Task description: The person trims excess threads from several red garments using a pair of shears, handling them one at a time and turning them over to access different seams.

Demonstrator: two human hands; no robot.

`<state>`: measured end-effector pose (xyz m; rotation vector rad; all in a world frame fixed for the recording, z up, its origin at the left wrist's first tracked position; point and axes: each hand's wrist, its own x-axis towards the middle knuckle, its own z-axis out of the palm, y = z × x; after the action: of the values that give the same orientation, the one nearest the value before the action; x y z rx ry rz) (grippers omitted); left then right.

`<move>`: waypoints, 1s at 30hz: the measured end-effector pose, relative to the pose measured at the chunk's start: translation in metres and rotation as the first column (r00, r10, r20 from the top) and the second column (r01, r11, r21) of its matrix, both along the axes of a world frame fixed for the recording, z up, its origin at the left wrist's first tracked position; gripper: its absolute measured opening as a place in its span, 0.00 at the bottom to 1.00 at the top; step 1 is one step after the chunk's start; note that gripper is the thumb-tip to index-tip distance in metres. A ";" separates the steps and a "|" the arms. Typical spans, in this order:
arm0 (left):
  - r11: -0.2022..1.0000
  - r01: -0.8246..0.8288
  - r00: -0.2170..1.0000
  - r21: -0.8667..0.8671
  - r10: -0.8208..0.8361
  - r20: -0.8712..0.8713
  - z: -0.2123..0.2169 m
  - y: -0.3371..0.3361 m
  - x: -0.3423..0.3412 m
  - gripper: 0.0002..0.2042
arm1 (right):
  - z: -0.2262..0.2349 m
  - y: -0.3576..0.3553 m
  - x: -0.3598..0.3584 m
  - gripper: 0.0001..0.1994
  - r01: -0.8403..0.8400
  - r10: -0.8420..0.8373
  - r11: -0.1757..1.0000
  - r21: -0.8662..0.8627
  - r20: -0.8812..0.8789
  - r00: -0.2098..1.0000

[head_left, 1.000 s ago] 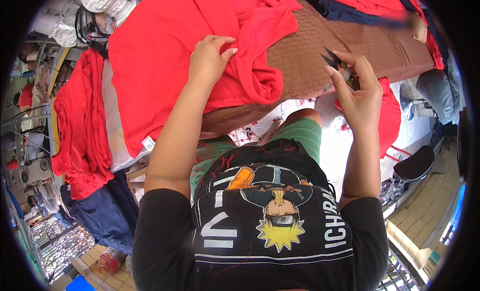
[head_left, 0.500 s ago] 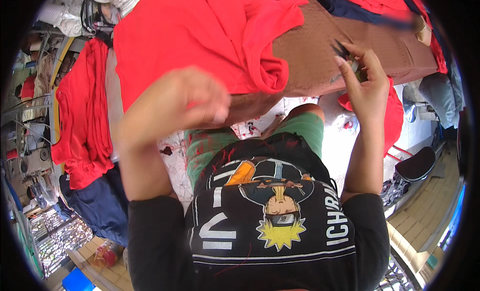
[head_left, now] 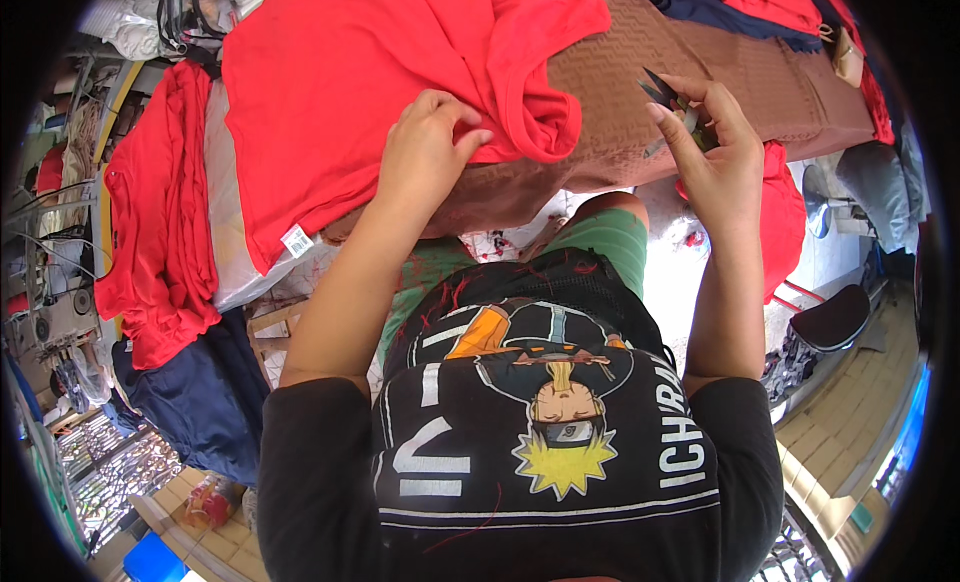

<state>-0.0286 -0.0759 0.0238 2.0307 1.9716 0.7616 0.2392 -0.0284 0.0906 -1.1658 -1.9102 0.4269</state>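
A red garment point(head_left: 330, 112) is spread over the brown-covered table before me, its rolled ribbed edge point(head_left: 545, 122) near the table's front. My left hand point(head_left: 428, 147) is over the garment, just left of that edge. Its fingers are curled, with a gap between thumb and forefinger; nothing shows in them. Whether the fingertips touch the cloth is hard to see. To the right, my right hand point(head_left: 715, 147) is raised above the brown cover, closed around small thread snips point(head_left: 660, 90). Their dark blades point up and left, apart at the tips; fingers partly hide the handle.
The brown cloth point(head_left: 610, 92) drapes over the table's front edge. Red garments point(head_left: 165, 222) and navy cloth point(head_left: 200, 402) hang at my left. A white tag point(head_left: 297, 241) hangs at the garment's lower left corner. More red and navy cloth point(head_left: 720, 17) lies at the far right.
My left hand has moved up and right, onto the red garment by its ribbed edge. The right hand has shifted slightly left with the snips. The garment's tagged corner now shows.
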 end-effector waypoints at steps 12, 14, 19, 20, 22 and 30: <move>0.948 0.299 0.940 -0.106 -0.312 -0.138 0.041 -0.034 0.008 0.14 | -0.006 0.006 -0.006 0.13 -0.032 0.032 0.999 0.004 -0.024 0.999; 0.983 0.168 0.983 0.071 -0.162 -0.091 0.013 -0.019 0.023 0.15 | 0.001 0.003 -0.009 0.12 -0.054 0.054 0.998 0.013 -0.021 0.998; 0.990 0.142 0.988 0.006 -0.142 0.053 0.005 -0.015 0.028 0.11 | 0.000 0.002 -0.001 0.13 0.012 -0.012 1.000 -0.010 0.020 1.000; 0.958 0.249 0.968 -0.142 -0.250 0.005 0.016 -0.018 0.023 0.10 | -0.004 0.003 0.002 0.13 0.027 -0.027 1.000 -0.013 0.016 1.000; 0.806 0.404 0.884 -0.433 -0.465 -0.040 0.038 -0.031 0.007 0.07 | -0.010 0.006 0.008 0.13 0.042 -0.042 0.999 -0.003 0.017 0.999; 0.903 0.321 0.932 -0.287 -0.355 -0.075 0.066 -0.040 0.012 0.09 | -0.015 0.009 0.004 0.13 0.003 -0.004 1.000 -0.031 -0.044 0.999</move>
<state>-0.0165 -0.1160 0.0900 2.2062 1.6035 0.2763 0.2435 -0.0190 0.0757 -1.1700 -1.8696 0.4775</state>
